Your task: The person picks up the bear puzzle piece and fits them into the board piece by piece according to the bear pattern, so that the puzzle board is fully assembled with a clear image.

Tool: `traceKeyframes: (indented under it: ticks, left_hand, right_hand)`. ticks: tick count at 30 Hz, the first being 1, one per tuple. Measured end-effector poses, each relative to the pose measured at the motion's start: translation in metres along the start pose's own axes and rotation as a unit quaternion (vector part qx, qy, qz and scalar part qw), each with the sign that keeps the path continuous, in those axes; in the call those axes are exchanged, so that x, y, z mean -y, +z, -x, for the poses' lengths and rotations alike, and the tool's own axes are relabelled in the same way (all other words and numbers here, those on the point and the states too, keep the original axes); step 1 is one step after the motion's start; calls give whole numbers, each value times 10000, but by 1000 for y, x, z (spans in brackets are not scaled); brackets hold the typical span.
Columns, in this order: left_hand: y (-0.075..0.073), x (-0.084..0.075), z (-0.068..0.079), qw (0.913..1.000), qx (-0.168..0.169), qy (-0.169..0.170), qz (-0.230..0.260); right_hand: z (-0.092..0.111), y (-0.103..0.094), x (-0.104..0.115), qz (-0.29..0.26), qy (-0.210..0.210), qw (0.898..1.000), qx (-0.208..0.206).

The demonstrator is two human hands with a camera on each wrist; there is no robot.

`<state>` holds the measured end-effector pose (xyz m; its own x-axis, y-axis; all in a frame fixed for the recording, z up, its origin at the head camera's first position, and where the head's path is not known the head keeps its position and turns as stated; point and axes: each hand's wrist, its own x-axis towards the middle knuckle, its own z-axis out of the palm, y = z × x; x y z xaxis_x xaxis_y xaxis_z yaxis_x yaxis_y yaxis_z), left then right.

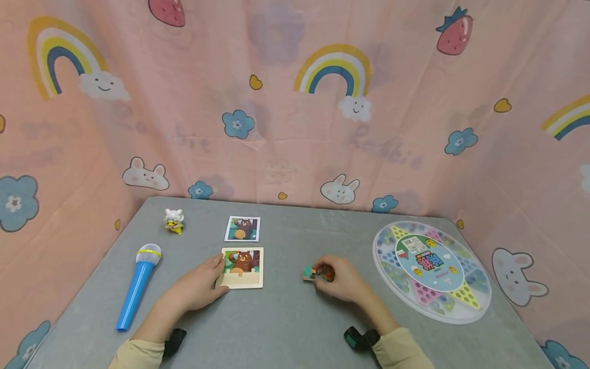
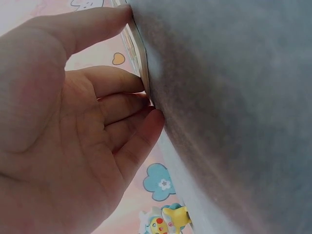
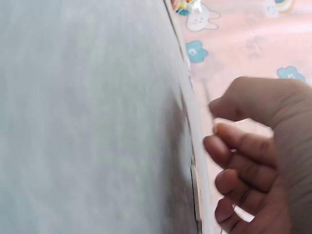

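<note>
On a flat grey tabletop [image 1: 286, 328], a left hand [image 1: 198, 287] rests loosely extended fingers against the nine-o'clock edge of a square, cream wooden puzzle board [image 1: 241, 281], best kept steady. At its three o'clock, a right hand [image 1: 344, 279] pinches a small, flat brown puzzle piece [image 1: 328, 272], ideally by the edges.

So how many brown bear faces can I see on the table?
2: one on the white-edged card, the other on the puzzle board just nearer, which the left hand touches. The right hand partly covers the puzzle piece it holds, so another could be hidden there.
</note>
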<state>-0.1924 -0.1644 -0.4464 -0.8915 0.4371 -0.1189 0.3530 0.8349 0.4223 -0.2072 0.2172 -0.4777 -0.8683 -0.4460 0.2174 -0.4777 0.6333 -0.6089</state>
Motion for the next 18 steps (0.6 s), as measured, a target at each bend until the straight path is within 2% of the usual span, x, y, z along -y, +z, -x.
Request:
traceKeyframes:
  ticks: [5,14,18]
  left_hand:
    - [0,1,-1,10000,46,-50,19]
    - [0,6,-2,9999,-13,81,90]
    - [-1,10,-2,9998,14,135,169]
  right_hand:
    - [-5,-12,1,-169,-102,9996,-220]
    - [-16,-44,16,109,23,9985,-530]
    - [-19,-52,20,226,5,9976,-654]
